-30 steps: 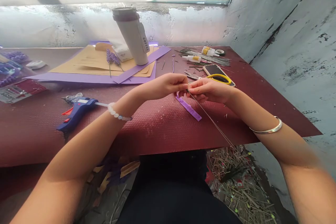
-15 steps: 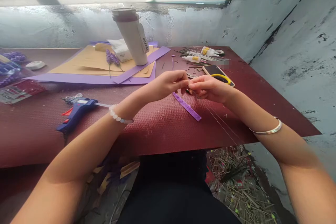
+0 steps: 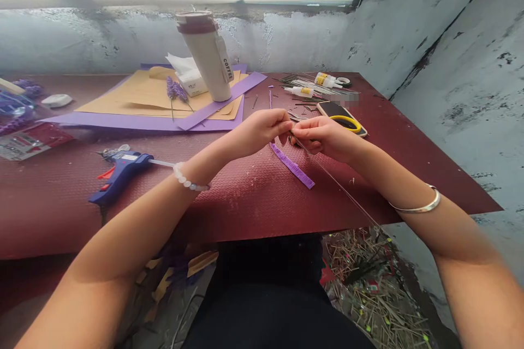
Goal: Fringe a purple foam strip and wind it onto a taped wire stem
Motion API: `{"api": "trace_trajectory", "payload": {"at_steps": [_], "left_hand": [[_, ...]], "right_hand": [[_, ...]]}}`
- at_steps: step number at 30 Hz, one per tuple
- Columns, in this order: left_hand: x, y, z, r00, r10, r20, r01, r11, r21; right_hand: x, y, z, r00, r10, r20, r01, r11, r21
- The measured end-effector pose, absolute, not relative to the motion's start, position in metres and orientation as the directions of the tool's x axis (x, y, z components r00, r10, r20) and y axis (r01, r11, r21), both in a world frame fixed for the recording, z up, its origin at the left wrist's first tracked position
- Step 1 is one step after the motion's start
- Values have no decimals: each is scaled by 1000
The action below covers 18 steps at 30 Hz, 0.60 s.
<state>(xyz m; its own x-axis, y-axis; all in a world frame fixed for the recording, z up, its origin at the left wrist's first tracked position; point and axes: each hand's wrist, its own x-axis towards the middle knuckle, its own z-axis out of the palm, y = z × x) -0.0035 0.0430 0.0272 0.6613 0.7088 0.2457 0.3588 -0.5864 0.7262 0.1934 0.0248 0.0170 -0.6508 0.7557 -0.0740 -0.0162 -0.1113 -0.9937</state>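
My left hand [image 3: 270,130] and my right hand [image 3: 323,133] meet over the table, fingertips pinched close together. Between them is the end of a thin pale wire [image 3: 341,186], which slants down past the right hand to the table's front edge. Whether it is one strand or two close together is hard to tell. Just below the hands lies a fringed purple paper strip [image 3: 292,166]. Scissors with a yellow handle [image 3: 347,121] rest on a phone [image 3: 338,112] behind the right hand; the hands hide part of the blades.
A blue glue gun [image 3: 123,174] lies left of the left forearm. Behind it are brown and purple paper sheets [image 3: 118,99], purple flower sprigs [image 3: 176,89], a tissue pack [image 3: 191,80] and a coffee cup [image 3: 207,57]. Glue bottles [image 3: 301,91] and thin stems [image 3: 286,80] lie at the back right.
Two separate wire strands below the right hand now appear drawn together into nearly one line. Both hands stay pinched in almost the same place.
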Motion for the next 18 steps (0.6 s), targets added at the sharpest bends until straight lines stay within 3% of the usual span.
{"api": "trace_trajectory", "payload": {"at_steps": [18], "left_hand": [[-5, 42, 27, 652, 696, 301, 328, -617, 715]], "right_hand": [[197, 33, 10, -700, 700, -140, -90, -281, -955]]}}
